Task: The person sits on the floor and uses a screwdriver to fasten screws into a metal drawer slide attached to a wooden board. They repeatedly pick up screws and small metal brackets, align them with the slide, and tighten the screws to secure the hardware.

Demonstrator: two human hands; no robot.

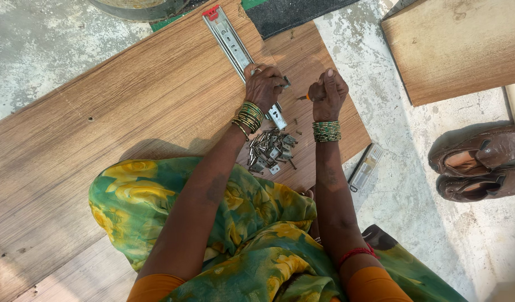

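Note:
A long metal drawer slide [230, 43] with a red end lies on a wood-grain board [129, 106]. My left hand [263, 85] presses down on the slide near its lower end. Just to the right, my right hand [329, 92] is closed around an orange-handled screwdriver [305, 97] whose tip points left toward the slide. A pile of screws and small metal brackets [271, 150] sits on the board just below both hands. Both wrists carry green and gold bangles.
A second metal slide [364, 166] lies on the concrete floor at the board's right edge. Another wooden panel [453, 45] is at the top right. A pair of brown shoes [481, 165] sits at the right. My green and yellow garment covers my lap.

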